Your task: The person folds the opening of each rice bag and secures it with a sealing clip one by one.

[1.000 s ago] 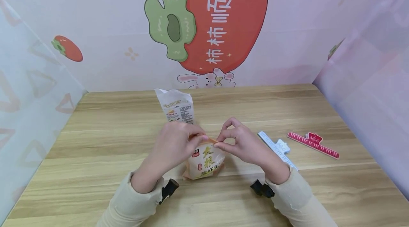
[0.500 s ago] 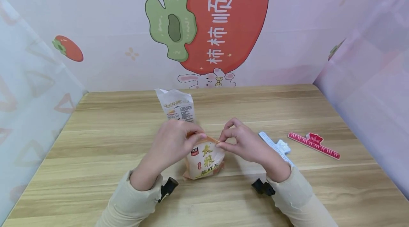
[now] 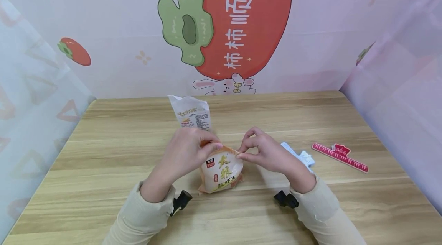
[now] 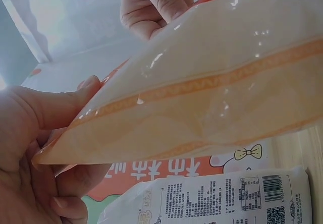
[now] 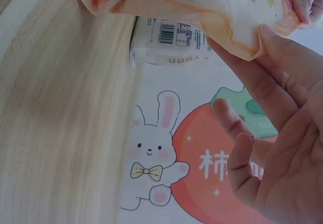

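Orange snack bag (image 3: 221, 172) stood upright at the middle of the wooden table (image 3: 103, 153), and both hands were on its top edge. The left hand (image 3: 186, 152) pinched the left corner between thumb and curled fingers; the right hand (image 3: 264, 152) pinched the right corner with thumb and forefinger, its other fingers spread. The top seam looked flat and unbroken in the left wrist view, so the opening seemed not yet made. Behind stood a white bag (image 3: 191, 114); a white sealing clip (image 3: 299, 157) and a red one (image 3: 340, 156) lay untouched at the right.
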Available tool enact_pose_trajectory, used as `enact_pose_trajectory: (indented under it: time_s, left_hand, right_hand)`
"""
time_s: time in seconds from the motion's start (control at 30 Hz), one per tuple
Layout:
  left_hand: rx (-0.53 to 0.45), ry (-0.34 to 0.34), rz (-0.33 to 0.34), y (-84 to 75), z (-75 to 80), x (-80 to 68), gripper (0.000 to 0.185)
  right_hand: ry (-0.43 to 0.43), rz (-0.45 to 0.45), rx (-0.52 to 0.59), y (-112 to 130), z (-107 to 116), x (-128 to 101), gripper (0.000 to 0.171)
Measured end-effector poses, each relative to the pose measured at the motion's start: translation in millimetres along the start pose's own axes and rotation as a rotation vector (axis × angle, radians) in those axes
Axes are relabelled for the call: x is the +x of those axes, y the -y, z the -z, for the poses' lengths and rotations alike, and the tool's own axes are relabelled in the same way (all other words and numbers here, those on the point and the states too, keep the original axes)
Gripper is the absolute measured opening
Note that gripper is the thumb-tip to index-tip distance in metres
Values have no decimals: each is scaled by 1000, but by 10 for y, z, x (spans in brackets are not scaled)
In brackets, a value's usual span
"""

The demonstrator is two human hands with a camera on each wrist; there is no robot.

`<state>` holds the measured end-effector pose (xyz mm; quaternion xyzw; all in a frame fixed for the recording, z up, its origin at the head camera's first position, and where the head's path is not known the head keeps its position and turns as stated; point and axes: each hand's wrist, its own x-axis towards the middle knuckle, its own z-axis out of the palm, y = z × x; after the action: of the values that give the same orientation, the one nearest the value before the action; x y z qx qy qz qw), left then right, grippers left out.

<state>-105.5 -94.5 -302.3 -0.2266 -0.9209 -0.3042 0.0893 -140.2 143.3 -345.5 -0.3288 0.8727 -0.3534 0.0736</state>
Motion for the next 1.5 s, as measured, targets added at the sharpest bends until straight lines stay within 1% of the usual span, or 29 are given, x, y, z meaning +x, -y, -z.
enact_pose_trajectory:
  time_s: [0.13, 0.4, 0.57, 0.77, 0.93, 1.07, 1.17, 1.33, 1.43, 1.5]
  left_hand:
    - [-27, 4, 10, 10, 2, 12, 5]
    - [-35, 18, 12, 27, 0, 17, 6]
    - [-50, 21, 11, 45, 10, 13, 6]
    - [-77, 35, 37, 58, 18, 15, 6]
    - [-82, 38, 39, 57, 22, 21, 6]
    - [-87, 41, 40, 69, 18, 25, 5]
    - [-73, 45, 59, 58, 8, 22, 6]
    - [-25, 47, 96, 9, -13, 8, 10]
    - [6, 50, 105, -23, -22, 9, 16]
    - [9, 61, 114, -35, -32, 13, 18]
  right_hand:
    - [17, 9, -4, -17, 20, 1, 6]
    - [69, 10, -46, -55, 31, -1, 7]
    - [74, 14, -70, -75, 44, 4, 9]
    - [81, 41, -94, -88, 30, 5, 14]
    - [91, 103, -79, -96, 25, 6, 15]
    - [80, 163, -74, -96, 15, 3, 15]
    - [73, 180, -89, -84, 4, -3, 15]
    - [84, 165, -132, -44, 10, -19, 13]
    - [90, 156, -156, -26, 19, -26, 12]
    - [91, 151, -169, -22, 19, -31, 12]
